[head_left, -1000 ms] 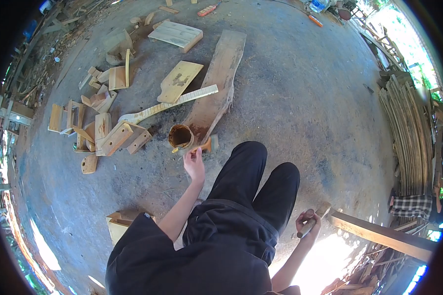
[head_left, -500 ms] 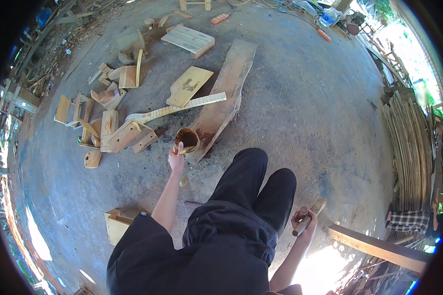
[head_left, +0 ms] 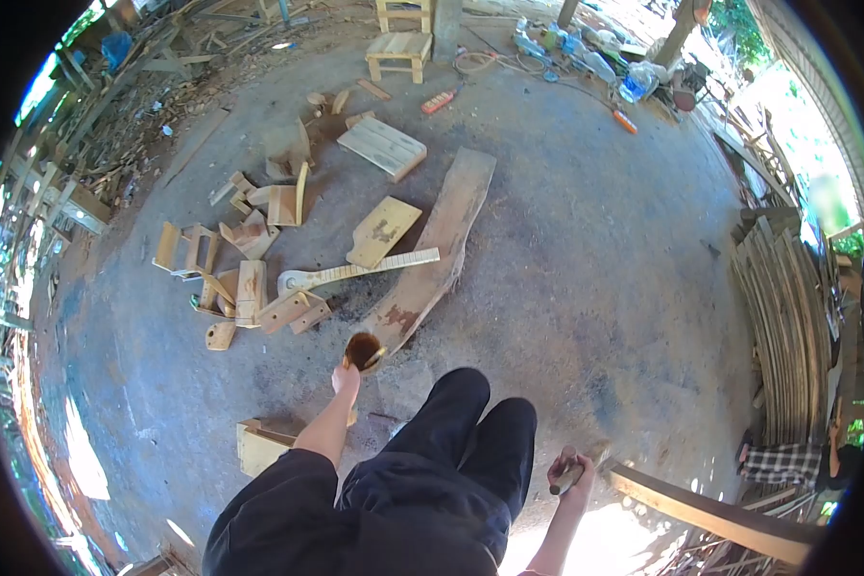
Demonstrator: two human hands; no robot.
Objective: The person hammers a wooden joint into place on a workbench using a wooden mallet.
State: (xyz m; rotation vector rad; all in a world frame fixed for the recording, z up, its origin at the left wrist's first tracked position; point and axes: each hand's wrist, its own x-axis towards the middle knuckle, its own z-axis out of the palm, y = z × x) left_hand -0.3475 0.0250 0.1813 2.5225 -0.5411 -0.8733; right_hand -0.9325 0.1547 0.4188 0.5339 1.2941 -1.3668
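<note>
The left hand gripped the round, open container at the near end of the long board on the floor, the right hand clasped a wooden-handled tool well apart, and keeping the container upright seemed the immediate need.

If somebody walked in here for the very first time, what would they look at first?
Probably the long, wavy-edged plank in the middle of the floor, with a brown-stained pot in the left hand at its near end. Next might come the jumble of cut wooden pieces left of the plank, then the wooden chair at the top.
</note>
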